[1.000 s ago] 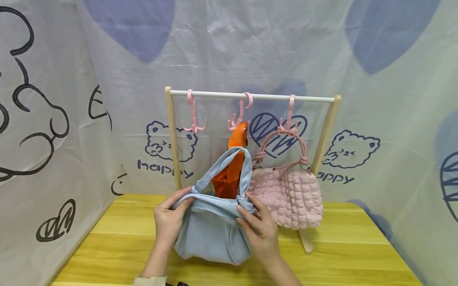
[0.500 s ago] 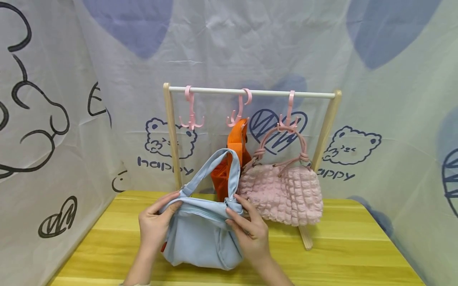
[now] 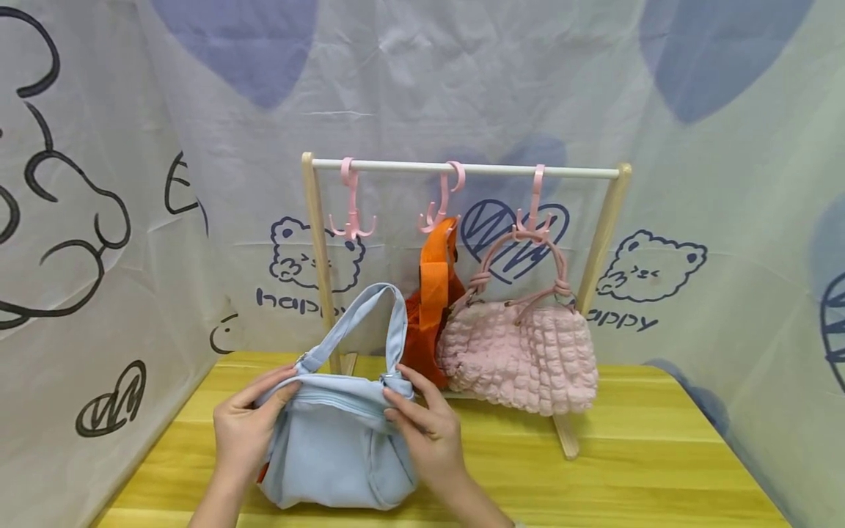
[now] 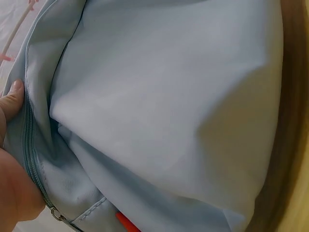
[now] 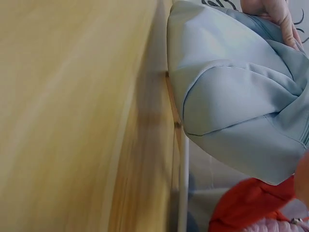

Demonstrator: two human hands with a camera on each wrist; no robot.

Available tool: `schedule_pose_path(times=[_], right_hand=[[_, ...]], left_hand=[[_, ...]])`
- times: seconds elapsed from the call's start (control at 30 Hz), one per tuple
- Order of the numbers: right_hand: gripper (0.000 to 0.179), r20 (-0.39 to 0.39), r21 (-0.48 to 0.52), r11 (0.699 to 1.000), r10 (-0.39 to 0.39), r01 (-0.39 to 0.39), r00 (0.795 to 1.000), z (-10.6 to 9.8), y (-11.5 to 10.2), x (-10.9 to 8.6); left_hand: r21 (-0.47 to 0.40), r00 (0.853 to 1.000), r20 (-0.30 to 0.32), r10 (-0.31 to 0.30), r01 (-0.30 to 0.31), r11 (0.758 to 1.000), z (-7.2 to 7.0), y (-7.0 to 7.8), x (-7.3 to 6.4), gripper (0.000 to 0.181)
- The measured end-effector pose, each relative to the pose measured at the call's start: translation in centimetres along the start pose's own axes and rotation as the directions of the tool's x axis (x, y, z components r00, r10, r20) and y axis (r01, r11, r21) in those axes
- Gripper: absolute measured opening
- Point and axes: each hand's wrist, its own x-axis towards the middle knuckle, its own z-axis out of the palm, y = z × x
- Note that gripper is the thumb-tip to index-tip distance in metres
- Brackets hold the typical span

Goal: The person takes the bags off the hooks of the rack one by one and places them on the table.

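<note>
A light blue handbag [image 3: 330,455] with a zipped top and an upright shoulder strap [image 3: 359,308] is held in front of me by both hands. My left hand [image 3: 247,425] pinches its upper left corner, thumb in front near the zipper. The right hand [image 3: 425,429] grips the upper right corner, close under the strap's buckle. In the left wrist view the bag's pale front panel [image 4: 159,87] fills most of the picture, with a small red tag [image 4: 126,222] at its side. The right wrist view shows the bag's underside [image 5: 231,96] just over the table.
Behind stands a rack with a white bar [image 3: 495,171] and wooden posts. Three pink hooks hang on it; the left hook [image 3: 353,213] bears nothing. An orange bag [image 3: 432,293] hangs from the middle one, a pink puffy handbag [image 3: 521,359] from the right one. The wooden table [image 3: 634,469] lies beneath.
Both hands have moved left and slightly down with the light blue handbag, from before the orange bag to the rack's left side. More of the orange bag now shows.
</note>
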Motion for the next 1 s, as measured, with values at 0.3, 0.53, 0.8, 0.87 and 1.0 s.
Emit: schedule_pose_path(times=[0.3, 0.53, 0.8, 0.87, 1.0], right_hand=[[0.041, 0.036, 0.033, 0.998, 0.059, -0.06, 0.998, 3.1, 0.2, -0.6], [0.033, 0.073, 0.031, 0.996, 0.086, -0.088, 0.994, 5.3, -0.1, -0.4], [0.028, 0.124, 0.048, 0.989, 0.132, -0.139, 0.983, 7.7, -0.4, -0.1], [0.027, 0.144, 0.09, 0.974, 0.193, -0.207, 0.971, 8.3, -0.5, -0.2], [0.028, 0.19, 0.196, 0.897, 0.362, -0.397, 0.913, 9.7, -0.6, -0.4]], left_hand=[[0.115, 0.996, -0.069, -0.054, 0.061, 0.992, -3.5, 0.4, -0.1, 0.025], [0.103, 0.993, -0.109, -0.044, 0.056, 0.993, -5.8, 0.6, -0.2, 0.027], [0.159, 0.988, -0.148, -0.04, 0.064, 0.985, -8.2, 1.0, 0.4, 0.026], [0.193, 0.989, -0.143, -0.036, 0.064, 0.979, -8.9, 1.2, 0.7, 0.025], [0.296, 0.995, -0.094, 0.036, -0.006, 0.955, -10.2, 1.2, 1.6, 0.024]])
